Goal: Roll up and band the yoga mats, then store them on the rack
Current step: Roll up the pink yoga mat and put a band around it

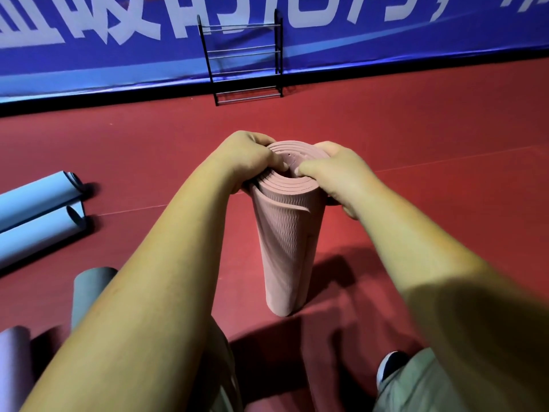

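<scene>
A pink ribbed yoga mat point(286, 242) stands rolled and upright on the red floor in the middle of the head view. My left hand point(252, 157) grips its top rim from the left, thumb pressed into the spiral of layers. My right hand point(335, 173) grips the top from the right, thumb also on the inner coils. The mat's outer flap hangs slightly loose down the front. No band shows on it. A black metal rack point(243, 55) with silver rails stands empty against the far blue wall.
Two light-blue rolled mats point(35, 203) lie on the floor at the left. A grey rolled mat point(89, 289) and a lilac one point(13, 367) stand at the lower left. My shoe point(390, 367) and trouser leg are at the bottom right. Open red floor stretches toward the rack.
</scene>
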